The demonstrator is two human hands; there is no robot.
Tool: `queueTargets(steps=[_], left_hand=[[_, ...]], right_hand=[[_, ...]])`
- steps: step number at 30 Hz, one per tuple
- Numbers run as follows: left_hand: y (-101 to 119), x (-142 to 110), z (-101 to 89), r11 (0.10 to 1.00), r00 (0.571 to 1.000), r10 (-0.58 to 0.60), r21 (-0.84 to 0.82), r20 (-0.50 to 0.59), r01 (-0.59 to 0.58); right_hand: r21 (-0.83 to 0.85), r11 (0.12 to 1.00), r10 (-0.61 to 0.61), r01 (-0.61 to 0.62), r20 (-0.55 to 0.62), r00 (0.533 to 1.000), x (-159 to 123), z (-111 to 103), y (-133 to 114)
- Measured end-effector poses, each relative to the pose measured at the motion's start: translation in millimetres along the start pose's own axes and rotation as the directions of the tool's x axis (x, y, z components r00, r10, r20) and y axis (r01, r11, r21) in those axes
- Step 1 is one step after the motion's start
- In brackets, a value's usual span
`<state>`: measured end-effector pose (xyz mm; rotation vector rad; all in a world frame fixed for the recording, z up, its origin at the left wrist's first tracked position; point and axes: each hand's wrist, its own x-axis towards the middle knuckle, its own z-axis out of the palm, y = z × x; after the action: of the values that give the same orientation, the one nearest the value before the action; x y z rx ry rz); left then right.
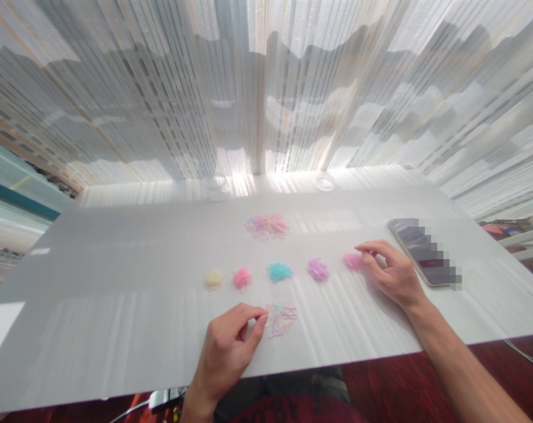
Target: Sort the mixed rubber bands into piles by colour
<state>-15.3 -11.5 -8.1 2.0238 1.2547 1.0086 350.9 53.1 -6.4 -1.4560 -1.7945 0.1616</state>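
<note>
The strands (267, 225) lie in small piles on the surface (116, 329); they look light, soft and bendy, best pinched singly. The left hand's (228, 338) fingers are pinched together at the near pile (282, 324), the right hand's (392, 273) curled at the rightmost pile (351, 261), grip unclear. The shirt's (292, 410) cut-off lettering is unreadable.

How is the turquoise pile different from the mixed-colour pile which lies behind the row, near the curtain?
Colour: the turquoise pile is nearly all one colour, while the mixed-colour pile is largely pink with other pale colours.
Size: the mixed-colour pile spreads wider than the turquoise pile.
Place: the turquoise pile is mid-row; the mixed-colour pile lies farther back.
Both are loose heaps of thin pieces on the white table.
</note>
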Motion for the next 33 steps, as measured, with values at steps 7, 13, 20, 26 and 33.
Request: queueTargets(steps=[7, 13, 20, 26, 33], left_hand=[[0.9, 1.1, -0.4, 1.0, 1.0, -0.004, 0.002, 0.007, 0.004], [1.4, 1.2, -0.5, 1.0, 1.0, 0.005, 0.014, 0.01, -0.005], [2.2, 2.5, -0.5, 1.0, 1.0, -0.002, 0.02, 0.013, 0.002], [2.1, 2.0, -0.5, 1.0, 1.0, 0.001, 0.022, 0.012, -0.001], [0.7, 1.2, 0.1, 1.0, 1.0, -0.002, 0.0, 0.016, 0.002]], right_hand=[[-0.022, 0.996, -0.081, 0.083, 0.068, 0.994, -1.7, 0.0, -4.7], [-0.047, 0.989, -0.132, 0.138, 0.117, 0.984, -2.4, 2.8, -5.4], [-0.051, 0.99, -0.125, 0.131, 0.113, 0.986, -2.4, 3.6, -5.0], [-0.054, 0.986, -0.151, 0.157, 0.101, 0.983, -3.2, 4.1, -5.3], [-0.035, 0.99, -0.137, 0.138, 0.034, 0.99, -1.3, 2.8, -3.5]])
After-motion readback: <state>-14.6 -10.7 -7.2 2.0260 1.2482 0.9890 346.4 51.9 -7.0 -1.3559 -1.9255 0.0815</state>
